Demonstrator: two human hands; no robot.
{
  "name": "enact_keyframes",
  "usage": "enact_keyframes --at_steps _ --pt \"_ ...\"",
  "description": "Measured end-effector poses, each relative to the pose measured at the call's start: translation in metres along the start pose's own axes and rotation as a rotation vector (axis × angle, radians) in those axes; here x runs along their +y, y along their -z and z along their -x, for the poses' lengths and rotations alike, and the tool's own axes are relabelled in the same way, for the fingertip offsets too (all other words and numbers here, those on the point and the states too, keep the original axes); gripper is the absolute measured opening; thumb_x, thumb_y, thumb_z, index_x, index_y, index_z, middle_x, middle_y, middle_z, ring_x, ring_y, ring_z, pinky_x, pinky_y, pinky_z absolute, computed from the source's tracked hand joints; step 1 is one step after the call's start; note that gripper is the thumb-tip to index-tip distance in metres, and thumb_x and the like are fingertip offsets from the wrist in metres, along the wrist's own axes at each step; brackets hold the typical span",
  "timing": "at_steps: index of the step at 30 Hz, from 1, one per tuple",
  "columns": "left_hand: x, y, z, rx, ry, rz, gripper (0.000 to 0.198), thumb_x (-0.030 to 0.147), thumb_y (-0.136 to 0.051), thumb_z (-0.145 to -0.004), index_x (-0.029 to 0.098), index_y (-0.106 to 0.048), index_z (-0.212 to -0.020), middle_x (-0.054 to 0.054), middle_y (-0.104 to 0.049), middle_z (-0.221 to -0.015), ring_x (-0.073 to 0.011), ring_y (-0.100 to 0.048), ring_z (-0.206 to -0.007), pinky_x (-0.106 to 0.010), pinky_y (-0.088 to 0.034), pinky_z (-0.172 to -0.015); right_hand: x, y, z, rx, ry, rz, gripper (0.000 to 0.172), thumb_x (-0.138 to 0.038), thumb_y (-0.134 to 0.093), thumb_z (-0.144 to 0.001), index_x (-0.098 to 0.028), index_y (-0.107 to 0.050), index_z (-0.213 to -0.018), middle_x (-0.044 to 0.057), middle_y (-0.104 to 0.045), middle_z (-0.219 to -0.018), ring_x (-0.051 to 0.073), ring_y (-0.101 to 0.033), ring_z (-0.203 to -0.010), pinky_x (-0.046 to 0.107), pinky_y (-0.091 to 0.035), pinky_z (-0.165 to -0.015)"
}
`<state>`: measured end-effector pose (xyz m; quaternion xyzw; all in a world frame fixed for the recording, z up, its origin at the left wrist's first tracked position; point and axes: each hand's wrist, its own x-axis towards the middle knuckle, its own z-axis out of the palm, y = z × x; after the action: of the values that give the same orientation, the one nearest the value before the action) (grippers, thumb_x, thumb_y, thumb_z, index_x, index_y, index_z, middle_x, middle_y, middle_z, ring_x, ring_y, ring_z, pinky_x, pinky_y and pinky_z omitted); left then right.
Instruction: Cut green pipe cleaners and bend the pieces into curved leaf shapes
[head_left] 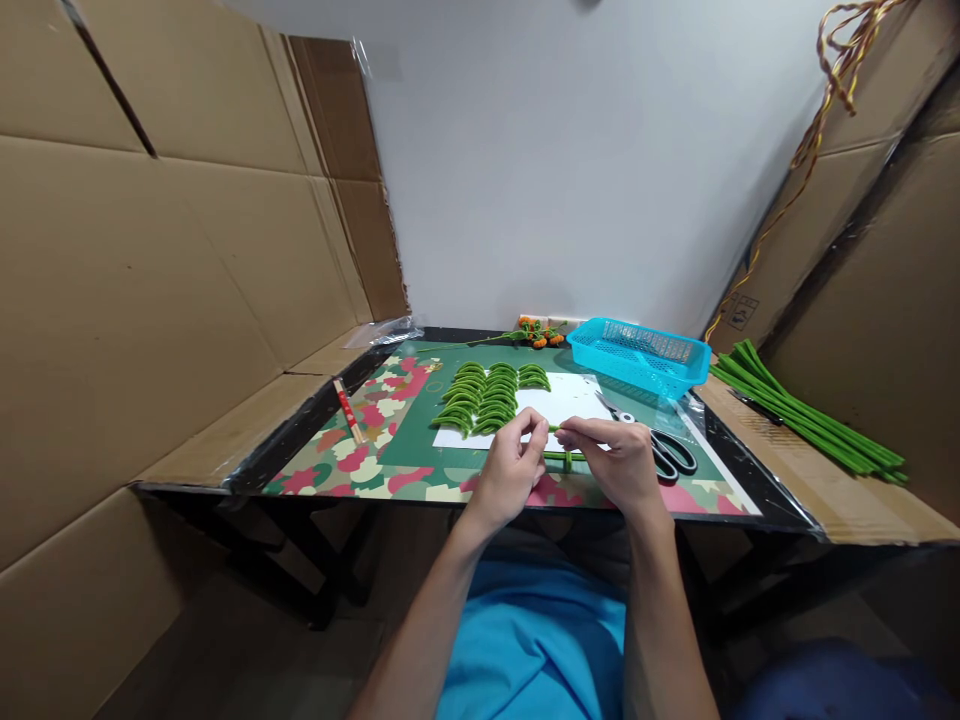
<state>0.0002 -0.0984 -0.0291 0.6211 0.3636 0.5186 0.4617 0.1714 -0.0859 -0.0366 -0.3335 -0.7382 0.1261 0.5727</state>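
Note:
Close to the table's near edge, my left hand [512, 462] and my right hand [613, 450] face each other, fingertips pinched. Between them runs a short green pipe cleaner [553, 429], gripped at both ends. Under the hands lie more green pipe cleaner pieces [568, 460], partly hidden by my fingers. Just beyond, curved green pipe cleaner shapes [496, 395] are lined up in three columns on a sheet of white paper [577, 395]; the right column is shorter. Scissors with black and white handles [673, 455] rest beside my right hand, partly covered by it.
A blue plastic basket [637, 376] stands at the back right. Orange flowers on a green stem [540, 335] lie along the back. Long green pipe cleaners [817, 415] and a dark slim tool [756, 407] are on cardboard at right. A red-wrapped stick [347, 410] lies left.

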Motion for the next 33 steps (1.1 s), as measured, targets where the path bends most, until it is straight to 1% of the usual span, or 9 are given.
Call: enact_keyframes --at_steps 3,5,9,12,16,19,25,29,33 --pt "-0.003 0.0 -0.001 0.011 -0.008 0.074 0.038 0.054 -0.062 -0.099 0.019 -0.053 -0.09 0.007 -0.044 -0.076 -0.0023 -0.042 -0.044 -0.017 -0.03 -0.04 -0.002 -0.001 -0.001 0.064 -0.02 -0.029 0.006 -0.023 -0.079 -0.091 -0.024 -0.083 -0.087 0.002 -0.084 -0.084 0.021 -0.08 -0.069 0.027 -0.061 -0.067" --pt "-0.004 0.001 -0.002 0.006 0.001 0.097 0.036 0.053 -0.069 -0.095 0.02 -0.055 -0.095 0.006 -0.049 -0.081 -0.0016 -0.045 -0.043 -0.017 -0.03 -0.038 -0.003 -0.002 -0.002 0.064 -0.042 -0.058 0.004 -0.023 -0.081 -0.088 -0.023 -0.083 -0.085 0.002 -0.083 -0.082 0.021 -0.079 -0.068 0.028 -0.063 -0.067" --pt "-0.006 0.003 -0.002 0.035 0.028 0.082 0.035 0.05 -0.074 -0.091 0.02 -0.057 -0.098 0.005 -0.054 -0.086 -0.0018 -0.048 -0.044 -0.016 -0.031 -0.037 -0.006 -0.002 -0.003 -0.029 -0.114 -0.125 0.003 -0.022 -0.08 -0.088 -0.022 -0.082 -0.085 0.001 -0.082 -0.079 0.02 -0.079 -0.067 0.027 -0.064 -0.068" --pt "-0.008 0.004 -0.003 0.057 0.008 0.082 0.032 0.048 -0.073 -0.092 0.02 -0.059 -0.099 0.003 -0.057 -0.093 -0.0018 -0.049 -0.047 -0.016 -0.035 -0.039 -0.009 0.001 -0.003 -0.117 -0.166 -0.174 0.002 -0.024 -0.08 -0.089 -0.022 -0.082 -0.089 0.001 -0.083 -0.082 0.02 -0.079 -0.071 0.027 -0.064 -0.07" --pt "-0.01 0.006 -0.003 0.0 -0.002 0.063 0.031 0.049 -0.068 -0.096 0.02 -0.062 -0.102 0.002 -0.057 -0.094 -0.0031 -0.051 -0.05 -0.017 -0.041 -0.042 -0.013 0.007 -0.004 -0.22 -0.181 -0.204 0.01 -0.023 -0.072 -0.095 -0.023 -0.082 -0.098 0.002 -0.083 -0.093 0.02 -0.08 -0.08 0.028 -0.064 -0.075" --pt "-0.01 0.006 -0.003 -0.021 0.001 0.057 0.031 0.049 -0.068 -0.096 0.02 -0.061 -0.101 0.003 -0.056 -0.093 -0.003 -0.052 -0.05 -0.016 -0.039 -0.042 -0.015 0.012 -0.005 -0.271 -0.192 -0.182 0.013 -0.025 -0.069 -0.097 -0.023 -0.081 -0.101 0.003 -0.083 -0.095 0.02 -0.079 -0.082 0.028 -0.063 -0.074" --pt "-0.006 0.004 -0.002 -0.056 -0.002 0.042 0.033 0.05 -0.072 -0.094 0.018 -0.062 -0.098 0.002 -0.059 -0.09 -0.0039 -0.053 -0.049 -0.017 -0.036 -0.042 -0.011 0.014 -0.006 -0.136 -0.256 -0.151 0.016 -0.034 -0.07 -0.096 -0.02 -0.075 -0.093 0.005 -0.079 -0.088 0.019 -0.077 -0.071 0.026 -0.061 -0.065" --pt "-0.004 0.004 -0.002 -0.064 0.005 0.048 0.034 0.051 -0.071 -0.094 0.018 -0.064 -0.098 0.001 -0.061 -0.09 -0.004 -0.054 -0.048 -0.017 -0.035 -0.041 -0.012 0.014 -0.007 -0.15 -0.25 -0.2 0.021 -0.037 -0.069 -0.097 -0.019 -0.075 -0.089 0.005 -0.079 -0.084 0.02 -0.077 -0.071 0.026 -0.061 -0.064" --pt "-0.003 0.005 -0.003 -0.032 0.021 0.065 0.037 0.053 -0.072 -0.093 0.017 -0.062 -0.094 0.003 -0.06 -0.083 -0.004 -0.054 -0.044 -0.017 -0.033 -0.039 -0.015 0.013 -0.008 -0.137 -0.253 -0.247 0.025 -0.041 -0.071 -0.096 -0.018 -0.078 -0.086 0.007 -0.08 -0.082 0.02 -0.077 -0.069 0.027 -0.061 -0.062"
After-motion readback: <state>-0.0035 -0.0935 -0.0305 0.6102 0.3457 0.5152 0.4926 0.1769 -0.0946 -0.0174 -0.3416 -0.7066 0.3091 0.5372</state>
